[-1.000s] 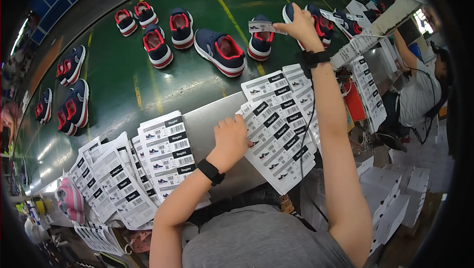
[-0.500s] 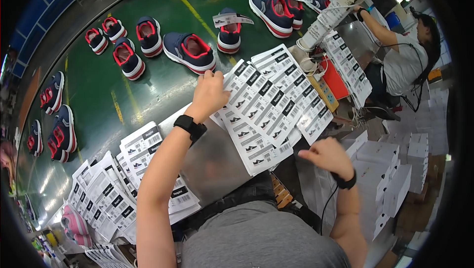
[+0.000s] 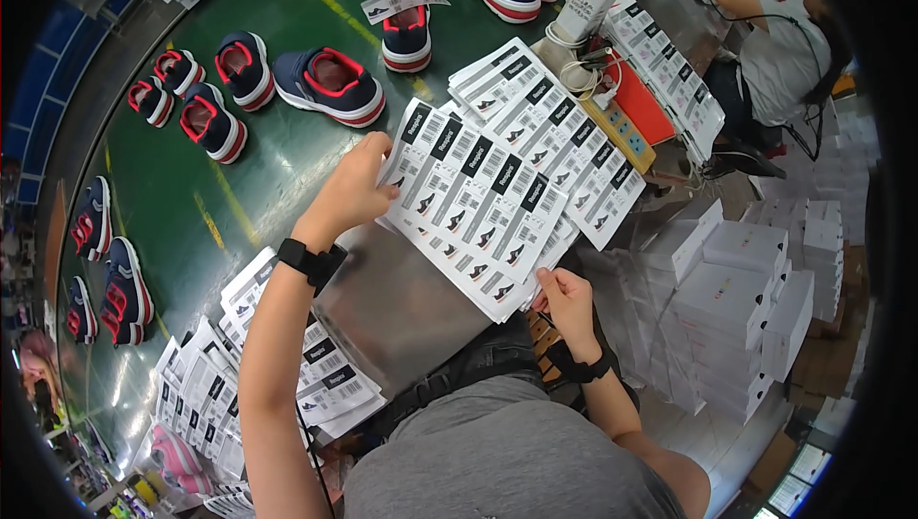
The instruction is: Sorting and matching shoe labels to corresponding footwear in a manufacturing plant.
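Note:
A printed sheet of shoe-box labels (image 3: 478, 198), with rows of black blocks, barcodes and small shoe pictures, lies slanted on top of a stack. My left hand (image 3: 352, 189) is closed on the sheet's left edge, thumb towards me. At the near right corner, my right hand (image 3: 568, 305) pinches the same sheet between thumb and fingers. More label sheets (image 3: 604, 196) fan out beneath it and to its right. Past my left hand stands a navy shoe (image 3: 330, 87) with red lining; another shoe (image 3: 407, 36) has a label strip (image 3: 405, 4) across its top.
Several navy-and-red shoes (image 3: 126, 289) stand on the green table (image 3: 153, 203). Label piles (image 3: 330, 380) lie by my left forearm, near a pink shoe (image 3: 179, 459). At right are a power strip (image 3: 626, 141), white boxes (image 3: 732, 280) and a seated person (image 3: 779, 88).
My right hand has come in from the right, from hanging free to pinching the sheet's near corner. My left hand keeps its edge. The whole view has shifted somewhat.

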`<state>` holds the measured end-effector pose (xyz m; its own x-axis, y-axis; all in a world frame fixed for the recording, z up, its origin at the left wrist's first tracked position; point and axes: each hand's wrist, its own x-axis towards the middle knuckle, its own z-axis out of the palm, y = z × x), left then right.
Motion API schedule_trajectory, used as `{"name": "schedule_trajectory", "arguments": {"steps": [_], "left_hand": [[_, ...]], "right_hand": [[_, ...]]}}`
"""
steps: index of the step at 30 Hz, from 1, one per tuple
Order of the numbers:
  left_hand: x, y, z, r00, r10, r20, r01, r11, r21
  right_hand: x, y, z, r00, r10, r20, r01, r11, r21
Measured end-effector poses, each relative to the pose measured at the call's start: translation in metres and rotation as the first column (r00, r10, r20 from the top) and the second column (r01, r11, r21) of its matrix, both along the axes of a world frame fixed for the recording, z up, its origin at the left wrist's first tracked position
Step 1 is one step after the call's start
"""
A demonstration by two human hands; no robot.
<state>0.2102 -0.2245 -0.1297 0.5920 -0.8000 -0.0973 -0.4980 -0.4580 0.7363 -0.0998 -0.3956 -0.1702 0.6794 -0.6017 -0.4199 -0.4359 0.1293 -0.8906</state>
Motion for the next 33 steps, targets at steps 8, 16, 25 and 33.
{"name": "schedule_trajectory", "arguments": {"steps": [8, 16, 25, 33], "left_hand": [[0.005, 0.009, -0.008, 0.990, -0.064, 0.123, 0.052, 0.994, 0.101], [-0.001, 0.006, -0.004, 0.995, 0.041, 0.096, -0.052, 0.992, 0.115], [-0.029, 0.020, 0.015, 0.797, 0.157, -0.583, -0.238, 0.969, -0.064], [-0.079, 0.058, 0.044, 0.894, 0.047, -0.445, -0.110, 0.987, -0.116]], "right_hand": [[0.014, -0.015, 0.003, 1.000, -0.023, -0.010, 0.019, 0.948, -0.318], [0.011, -0.025, 0.010, 0.992, 0.099, -0.081, -0.120, 0.937, -0.329], [0.004, -0.012, 0.019, 0.994, 0.107, -0.036, -0.109, 0.991, -0.078], [-0.032, -0.056, 0.014, 0.996, 0.093, 0.016, -0.093, 0.951, 0.296]]}}
